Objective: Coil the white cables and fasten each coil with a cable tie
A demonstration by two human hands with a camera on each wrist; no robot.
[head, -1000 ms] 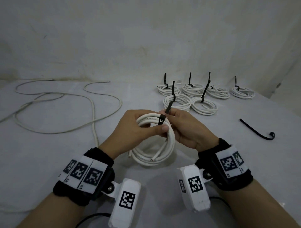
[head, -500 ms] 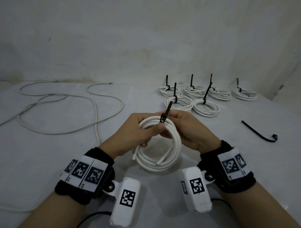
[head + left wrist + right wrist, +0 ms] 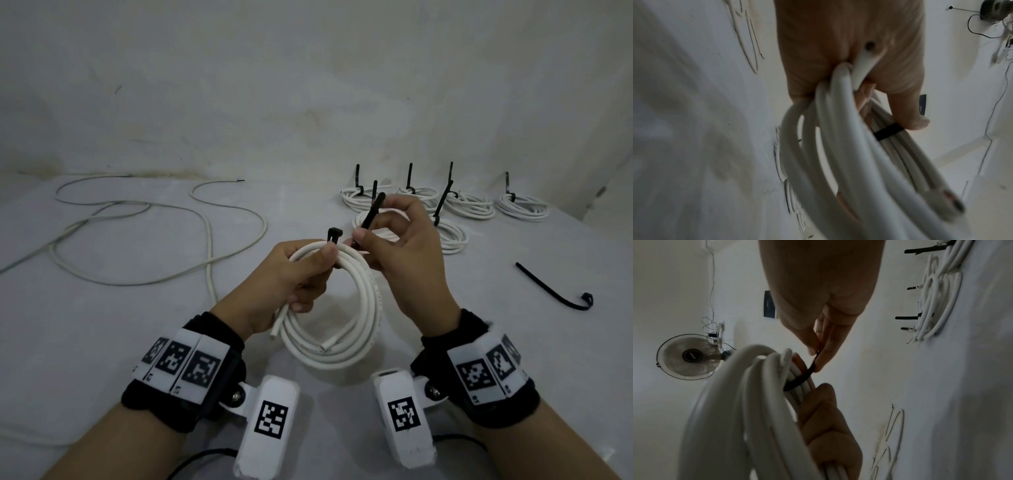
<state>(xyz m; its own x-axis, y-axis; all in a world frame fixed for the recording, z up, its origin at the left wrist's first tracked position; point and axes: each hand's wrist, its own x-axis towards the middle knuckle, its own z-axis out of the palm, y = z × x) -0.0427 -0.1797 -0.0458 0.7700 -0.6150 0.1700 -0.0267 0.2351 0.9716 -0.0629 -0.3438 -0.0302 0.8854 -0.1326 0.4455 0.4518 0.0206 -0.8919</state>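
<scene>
My left hand (image 3: 317,270) grips a coil of white cable (image 3: 346,346) at its top, held above the table. A black cable tie (image 3: 334,233) wraps the strands there, and its head stands up just above my left thumb. My right hand (image 3: 368,228) pinches the tie's tail between thumb and forefinger and holds it up to the right. In the left wrist view the black cable tie band (image 3: 888,130) crosses the coil (image 3: 838,162) under my thumb. The right wrist view shows fingertips (image 3: 824,358) pinching the cable tie strap (image 3: 801,378) beside the coil (image 3: 756,402).
Several tied coils (image 3: 474,207) with upright black tie tails lie at the back right. A long loose white cable (image 3: 209,240) snakes over the left of the table. A spare black cable tie (image 3: 555,291) lies at the right. A fan (image 3: 690,356) hangs on the wall.
My right hand has risen from the coil and drawn the tie's tail up and to the right. The left hand keeps its grip; the coil has come slightly higher.
</scene>
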